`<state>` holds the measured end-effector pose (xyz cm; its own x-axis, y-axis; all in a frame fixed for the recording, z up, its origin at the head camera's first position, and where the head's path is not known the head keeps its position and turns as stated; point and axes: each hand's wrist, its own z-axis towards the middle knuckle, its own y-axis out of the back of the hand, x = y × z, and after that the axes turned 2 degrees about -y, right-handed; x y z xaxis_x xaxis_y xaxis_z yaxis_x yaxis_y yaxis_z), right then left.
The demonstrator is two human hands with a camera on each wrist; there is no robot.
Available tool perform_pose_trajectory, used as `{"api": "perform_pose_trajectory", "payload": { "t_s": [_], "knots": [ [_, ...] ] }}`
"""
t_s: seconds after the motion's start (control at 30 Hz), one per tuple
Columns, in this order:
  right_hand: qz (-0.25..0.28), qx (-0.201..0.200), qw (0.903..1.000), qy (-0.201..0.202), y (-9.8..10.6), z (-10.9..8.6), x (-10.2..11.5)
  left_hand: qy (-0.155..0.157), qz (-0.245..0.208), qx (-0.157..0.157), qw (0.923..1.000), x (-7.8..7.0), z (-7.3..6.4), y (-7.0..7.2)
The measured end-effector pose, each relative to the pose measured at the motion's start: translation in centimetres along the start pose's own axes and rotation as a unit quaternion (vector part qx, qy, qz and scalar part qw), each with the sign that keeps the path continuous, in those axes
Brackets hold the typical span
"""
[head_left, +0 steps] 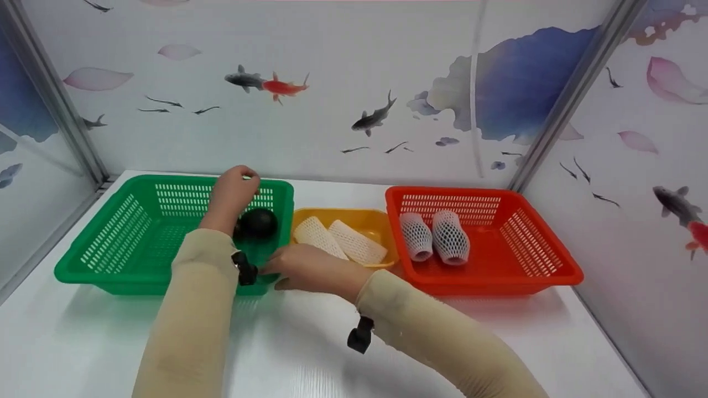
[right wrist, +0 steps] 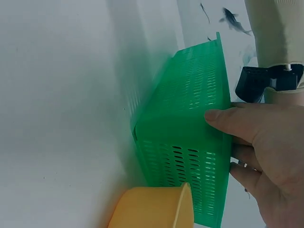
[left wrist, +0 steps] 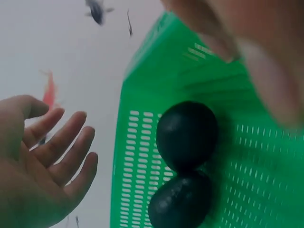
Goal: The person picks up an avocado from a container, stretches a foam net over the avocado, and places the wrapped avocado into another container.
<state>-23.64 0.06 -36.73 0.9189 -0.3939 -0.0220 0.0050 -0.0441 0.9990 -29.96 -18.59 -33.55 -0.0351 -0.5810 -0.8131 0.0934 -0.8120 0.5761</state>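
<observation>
Over the far right part of the green plastic basket (head_left: pixel 110 273) is my left hand (head_left: pixel 235 190). In the left wrist view its fingers (left wrist: pixel 64 154) are spread and loosely bent, with nothing in them. Below it, two dark, smooth, roundish objects (left wrist: pixel 187 135) lie side by side in the basket; the head view shows one dark object (head_left: pixel 259 224) beside my left wrist. My right hand (head_left: pixel 315 271) grips the basket's near right corner. In the right wrist view the thumb presses the outside of the corner, and the other fingers are partly hidden behind the rim.
A small yellow basket (head_left: pixel 368 224) with two flat white foam net sleeves (head_left: pixel 357 243) stands against the green one. To its right, a red basket (head_left: pixel 514 249) holds two net-wrapped pieces (head_left: pixel 451 237). Printed wall panels (head_left: pixel 332 44) enclose the white table (head_left: pixel 310 354).
</observation>
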Motion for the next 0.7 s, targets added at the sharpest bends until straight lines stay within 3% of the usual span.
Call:
{"api": "perform_pose_trajectory", "payload": {
  "t_s": [0.13,0.4,0.57,0.7],
  "knots": [
    [0.008,0.01,0.9995,-0.028,-0.3,1.3,0.3,0.032,0.004,-0.038,0.9987,1.6,-0.2,0.8],
    [0.064,0.065,0.9912,-0.096,1.3,2.1,0.7,0.09,0.043,-0.073,0.9923,3.9,0.6,2.1],
    [0.068,0.073,0.9891,-0.109,1.7,2.3,0.9,0.101,0.123,-0.056,0.9857,4.2,0.9,2.8],
    [0.067,0.077,0.9868,-0.125,2.0,2.5,1.2,0.089,0.2,-0.019,0.9755,3.9,1.1,3.2]
  ]
}}
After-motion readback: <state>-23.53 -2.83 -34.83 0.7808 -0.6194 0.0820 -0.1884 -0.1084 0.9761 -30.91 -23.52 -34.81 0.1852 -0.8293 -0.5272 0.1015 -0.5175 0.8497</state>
